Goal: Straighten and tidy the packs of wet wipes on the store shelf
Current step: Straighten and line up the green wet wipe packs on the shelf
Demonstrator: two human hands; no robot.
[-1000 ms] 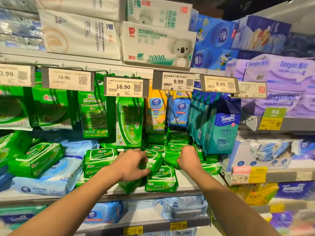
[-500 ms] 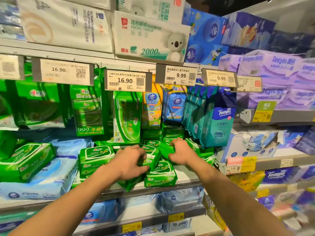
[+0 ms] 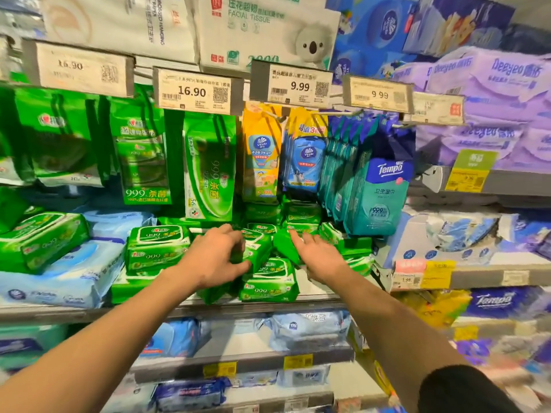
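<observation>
Left hand grips a green pack mid-shelf; your right hand lies released, fingers straight, on the neighbouring packs. Step: squaring the pile. Next: seat it flush.

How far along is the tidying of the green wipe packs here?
Early to midway. Done: the pack on the left lies flat, facing out. In hand: the left hand grips a tilted pack; the right hand, fingers spread, touches a skewed pack. Left: the jumbled packs behind and the right-side packs.
</observation>
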